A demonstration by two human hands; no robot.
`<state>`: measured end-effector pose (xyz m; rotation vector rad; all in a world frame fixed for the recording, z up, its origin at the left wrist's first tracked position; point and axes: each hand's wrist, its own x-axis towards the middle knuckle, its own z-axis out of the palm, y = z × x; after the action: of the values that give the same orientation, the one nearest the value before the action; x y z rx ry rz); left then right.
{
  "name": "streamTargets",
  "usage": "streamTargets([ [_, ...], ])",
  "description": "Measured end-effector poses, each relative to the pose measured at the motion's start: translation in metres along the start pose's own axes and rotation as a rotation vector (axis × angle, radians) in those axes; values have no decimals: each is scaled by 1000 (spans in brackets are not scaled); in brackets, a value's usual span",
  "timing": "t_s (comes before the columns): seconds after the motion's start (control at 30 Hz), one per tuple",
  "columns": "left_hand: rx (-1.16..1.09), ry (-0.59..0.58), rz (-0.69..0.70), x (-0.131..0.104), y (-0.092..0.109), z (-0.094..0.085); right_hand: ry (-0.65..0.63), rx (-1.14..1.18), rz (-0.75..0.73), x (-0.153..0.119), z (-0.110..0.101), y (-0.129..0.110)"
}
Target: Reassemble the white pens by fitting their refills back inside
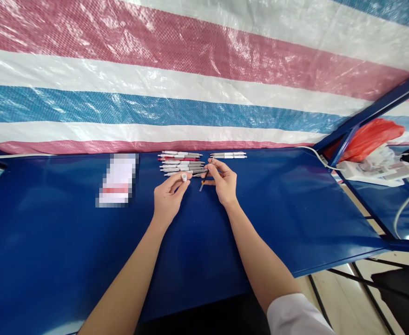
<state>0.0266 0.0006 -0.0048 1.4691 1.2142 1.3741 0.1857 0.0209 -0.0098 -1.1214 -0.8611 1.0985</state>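
My left hand (168, 199) is closed in a pinch on a small white pen barrel (184, 177), its round open end facing me. To the right of it, my right hand (226, 184) pinches a thin pen refill (202, 186), dark along its upper part with a yellowish and clear lower end. The refill tilts down to the left, apart from the barrel. Just behind both hands lies a stack of pens (181, 159), several white and grey with a red one among them. A smaller group of pens (228, 155) rests behind my right hand.
On the blue table (68, 251), a blurred white sheet or packet (118, 179) lies at left. Striped plastic sheeting (190, 79) hangs at the back. To the right stand a blue metal frame (375, 109), a red plastic bag (372, 139) and a white cable (405, 207).
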Motion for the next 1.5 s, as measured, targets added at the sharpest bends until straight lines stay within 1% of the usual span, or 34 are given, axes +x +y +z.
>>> streamTargets([
  [0.23,223,1,207,-2,-2,-2,-17,3,-19,-2,1,0],
  [0.4,173,9,266,-3,-6,-1,-19,9,-16,-3,2,-3],
  [0.57,144,-13,304,-2,-12,-1,-43,23,-15,-4,3,-2],
  [0.73,57,-15,254,-3,-11,0,-89,64,-7,-5,3,-3],
  [0.87,-37,65,160,-4,-2,2,-86,104,5,-5,2,-4],
  [0.97,-60,115,90,-1,3,3,-74,124,18,-4,2,-4],
  [1.13,-180,109,47,3,0,1,-117,165,44,-3,2,-3],
  [1.3,-129,102,3,3,-4,0,-123,144,45,-3,3,-4],
  [1.4,-109,85,-15,4,-4,0,-91,104,7,-5,4,-4],
  [1.5,-104,57,-18,4,-4,-1,-53,45,-69,-7,5,-3],
])
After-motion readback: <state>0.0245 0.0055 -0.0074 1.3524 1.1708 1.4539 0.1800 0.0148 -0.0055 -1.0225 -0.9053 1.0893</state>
